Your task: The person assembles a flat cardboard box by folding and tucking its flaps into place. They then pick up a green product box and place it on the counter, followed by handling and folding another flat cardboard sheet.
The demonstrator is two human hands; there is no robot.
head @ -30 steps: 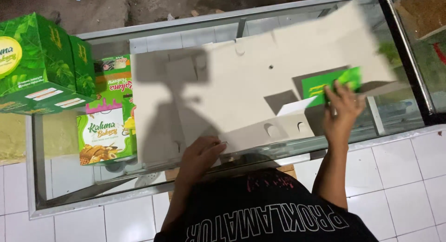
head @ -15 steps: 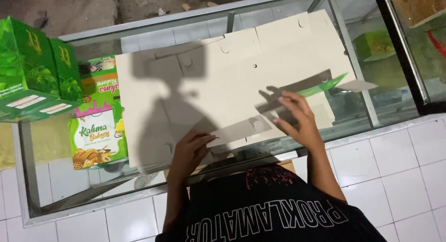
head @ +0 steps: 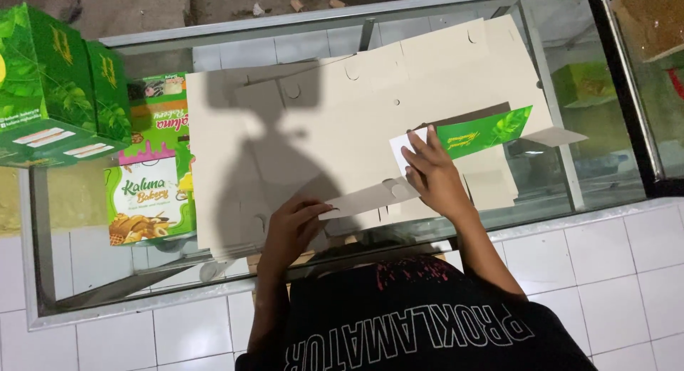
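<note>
Seen from above, a person in a black printed shirt leans over a glass display counter (head: 591, 179) with a metal frame, set on a white tiled floor (head: 627, 271).

At the far left, a stack of assembled green boxes (head: 53, 86) with a leaf pattern sits on the counter's corner. Just beside it, lower down, lies a flat printed package (head: 149, 175) in green, white and pink, showing baked goods.

Spread over the middle of the glass is a large unfolded cardboard box blank (head: 342, 122), its plain beige inner side facing up (the person's shadow falls across its left half). It overlaps the edge of the printed package.

The left hand (head: 288, 225) rests on the blank's near edge, fingers loosely curled, fingertips pressing down on the end of a narrow cardboard flap (head: 370, 198) that rises at a slant; whether the thumb grips under it cannot be told.

Further right, the right hand (head: 431, 173) lies with fingers spread and extended, pressing on the other end of that flap and against a folded-up panel whose green leafy outer side (head: 484, 131) and a small white patch (head: 402, 147) show. It pinches nothing visibly.

At the right end, a smaller flap (head: 559, 136) sticks out past the blank over the glass.
</note>
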